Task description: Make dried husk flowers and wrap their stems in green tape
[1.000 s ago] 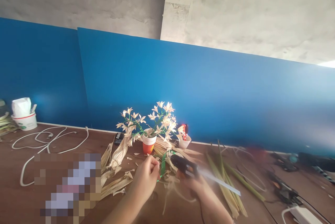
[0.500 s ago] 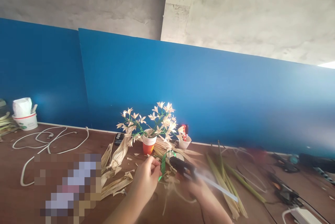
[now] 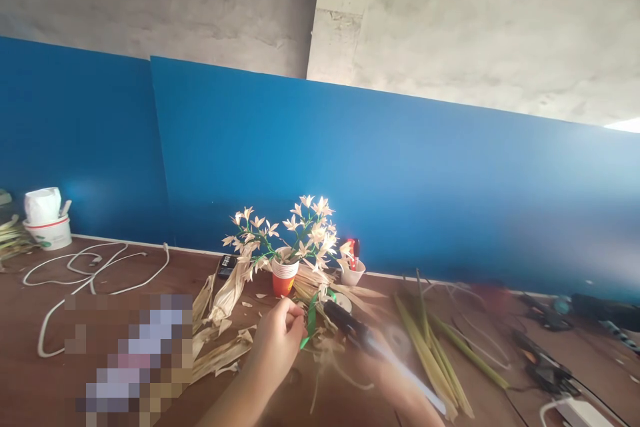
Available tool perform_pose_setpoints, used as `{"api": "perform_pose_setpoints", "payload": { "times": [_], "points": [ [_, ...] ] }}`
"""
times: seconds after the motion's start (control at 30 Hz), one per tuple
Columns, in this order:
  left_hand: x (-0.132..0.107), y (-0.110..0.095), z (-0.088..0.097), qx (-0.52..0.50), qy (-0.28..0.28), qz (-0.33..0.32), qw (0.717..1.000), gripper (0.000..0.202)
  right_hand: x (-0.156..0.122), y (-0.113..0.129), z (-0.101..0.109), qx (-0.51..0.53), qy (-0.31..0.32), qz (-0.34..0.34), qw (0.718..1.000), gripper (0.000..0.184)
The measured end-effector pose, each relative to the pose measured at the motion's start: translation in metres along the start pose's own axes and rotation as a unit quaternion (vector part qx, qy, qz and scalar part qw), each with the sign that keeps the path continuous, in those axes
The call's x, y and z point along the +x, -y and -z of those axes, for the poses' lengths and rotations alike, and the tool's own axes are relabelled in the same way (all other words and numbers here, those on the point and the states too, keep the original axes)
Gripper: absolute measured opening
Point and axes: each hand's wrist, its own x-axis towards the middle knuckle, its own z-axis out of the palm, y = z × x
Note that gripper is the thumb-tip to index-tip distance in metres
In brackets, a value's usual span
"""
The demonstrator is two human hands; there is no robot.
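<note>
My left hand (image 3: 281,332) is closed in a pinch near the table's middle. Whatever sits between its fingertips is too small to make out. Just to its right, my right hand (image 3: 381,368), smeared by motion, grips a black glue gun (image 3: 345,320) with a pale glue stick (image 3: 417,384) sticking out of its back. The nozzle points up and left, apart from my left fingers. A loop of green tape (image 3: 311,324) lies between the two hands. Behind them, pale husk flowers (image 3: 317,234) on green stems stand in orange and white paper cups (image 3: 284,278).
Dry corn husks (image 3: 227,300) and scraps lie left of the hands, green-yellow stalks (image 3: 433,354) on the right. A small white cup (image 3: 353,272) holds a red-handled tool. White cables (image 3: 90,277) spread at left; black tools (image 3: 543,360) lie far right. A blue partition (image 3: 350,174) rises behind.
My right hand with the glue gun has shifted slightly down and to the left, the glue stick swinging with it. The left hand has stayed almost still in its pinch.
</note>
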Motion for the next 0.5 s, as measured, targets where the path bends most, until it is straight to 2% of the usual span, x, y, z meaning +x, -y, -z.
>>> {"api": "perform_pose_setpoints", "payload": {
  "times": [0.13, 0.27, 0.37, 0.43, 0.5],
  "points": [
    [0.0, 0.0, -0.001, -0.008, 0.007, 0.019, 1.0, 0.008, 0.01, -0.003, -0.004, -0.033, 0.029, 0.01, 0.999, 0.02],
    [0.001, 0.0, 0.0, -0.024, -0.003, 0.006, 1.0, 0.012, 0.022, -0.017, -0.011, -0.069, 0.013, 0.001, 0.998, 0.012],
    [0.002, -0.004, 0.003, -0.088, 0.004, 0.001, 0.996, 0.019, 0.021, -0.018, -0.009, -0.024, -0.01, -0.017, 1.0, 0.016],
    [0.003, -0.008, 0.007, -0.148, 0.047, 0.007, 0.988, 0.024, 0.017, -0.01, -0.005, 0.026, -0.02, -0.047, 0.998, 0.023],
    [0.004, -0.009, 0.01, -0.184, 0.126, 0.011, 0.975, 0.026, 0.014, -0.002, 0.002, 0.067, -0.02, -0.081, 0.994, 0.029]
  ]
}}
